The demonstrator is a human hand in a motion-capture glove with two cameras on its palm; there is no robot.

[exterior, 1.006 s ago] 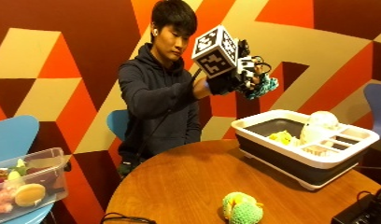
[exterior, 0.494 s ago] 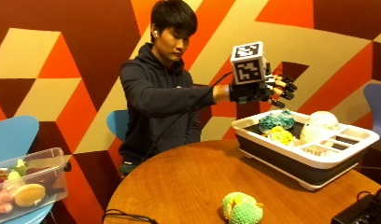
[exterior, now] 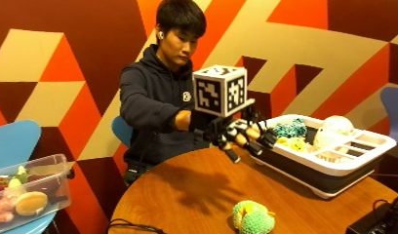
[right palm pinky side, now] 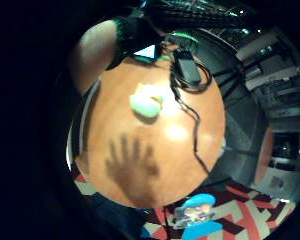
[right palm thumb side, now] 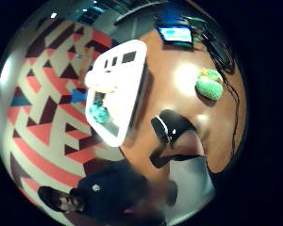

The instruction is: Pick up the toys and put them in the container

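Note:
My gloved right hand (exterior: pixel 241 136) hovers over the round wooden table (exterior: pixel 179 195) with its fingers spread and nothing in them, just left of the container. The container (exterior: pixel 342 168) is a white-rimmed dark rack at the table's right side; its rim (right palm thumb side: pixel 132 80) also shows in the thumb side palm view. Inside lie a teal toy (exterior: pixel 290 129) (right palm thumb side: pixel 100 114), a yellow toy (exterior: pixel 294 144) and a white toy (exterior: pixel 335 127). One green and yellow crochet toy (exterior: pixel 253 218) (right palm pinky side: pixel 146 102) (right palm thumb side: pixel 209 84) lies on the table near its front edge, below and in front of the hand.
A clear plastic box (exterior: pixel 24 195) with several toys sits on a blue chair at the left. A black device (exterior: pixel 381 222) (right palm pinky side: pixel 187 67) with a cable (right palm pinky side: pixel 192 125) lies at the table's front right. Another cable (exterior: pixel 130 225) lies at the front left edge.
A second ago the hand held the teal toy up high. It let the toy go into the container, then moved left and down over the table, empty.

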